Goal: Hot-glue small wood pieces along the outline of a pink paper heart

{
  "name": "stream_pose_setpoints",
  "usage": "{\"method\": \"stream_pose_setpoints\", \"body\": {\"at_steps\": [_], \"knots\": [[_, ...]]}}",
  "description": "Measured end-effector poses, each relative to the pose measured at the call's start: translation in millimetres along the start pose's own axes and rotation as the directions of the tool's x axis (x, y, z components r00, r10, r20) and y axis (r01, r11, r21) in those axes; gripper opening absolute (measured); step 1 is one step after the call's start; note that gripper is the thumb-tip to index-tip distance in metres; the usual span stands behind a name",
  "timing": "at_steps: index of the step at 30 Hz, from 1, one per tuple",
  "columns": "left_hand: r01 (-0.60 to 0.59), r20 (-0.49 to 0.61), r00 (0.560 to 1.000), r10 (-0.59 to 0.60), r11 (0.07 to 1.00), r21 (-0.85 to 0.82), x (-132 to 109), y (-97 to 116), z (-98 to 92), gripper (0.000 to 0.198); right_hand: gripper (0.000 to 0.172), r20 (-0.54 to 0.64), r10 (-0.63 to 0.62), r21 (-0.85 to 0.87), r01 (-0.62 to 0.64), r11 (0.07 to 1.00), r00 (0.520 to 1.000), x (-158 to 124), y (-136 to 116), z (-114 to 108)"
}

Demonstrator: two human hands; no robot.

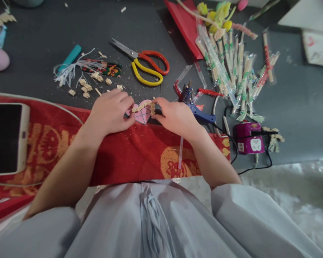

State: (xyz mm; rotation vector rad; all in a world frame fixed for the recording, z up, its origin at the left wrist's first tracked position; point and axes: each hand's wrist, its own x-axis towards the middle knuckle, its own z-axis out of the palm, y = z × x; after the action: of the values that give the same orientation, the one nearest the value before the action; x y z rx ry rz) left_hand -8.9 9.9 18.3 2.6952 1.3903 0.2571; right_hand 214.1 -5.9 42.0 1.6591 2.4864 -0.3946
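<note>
Between my hands is a small pink heart [143, 117] with dark lines crossing it. A row of short pale wooden pieces [141, 106] runs along its top and right edge. My left hand [110, 110] is closed, thumb and fingers pinching the heart's left side. My right hand [177, 117] is closed at the right edge, its thumb and forefinger on the heart and the pieces there. My fingertips partly hide both sides. Just right of my right hand lies a blue glue gun [201, 114], its nozzle pointing away from me.
Scissors [137, 55] with red and yellow handles lie beyond my hands. Loose wooden bits [86, 86] and white threads [71, 68] are at left. Wrapped chopsticks [231, 64] and a purple power adapter [249, 138] with cords stand right. A phone-like device [21, 138] rests on the red cloth [118, 154].
</note>
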Motion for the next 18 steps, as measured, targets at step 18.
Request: {"method": "stream_pose_setpoints", "body": {"at_steps": [18], "knots": [[0.002, 0.021, 1.000, -0.001, 1.000, -0.018, -0.7, -2.8, 2.0, 0.015, 0.048, 0.027, 0.011, 0.034, -0.012, 0.999, 1.000, 1.1, -1.4, 0.9]]}}
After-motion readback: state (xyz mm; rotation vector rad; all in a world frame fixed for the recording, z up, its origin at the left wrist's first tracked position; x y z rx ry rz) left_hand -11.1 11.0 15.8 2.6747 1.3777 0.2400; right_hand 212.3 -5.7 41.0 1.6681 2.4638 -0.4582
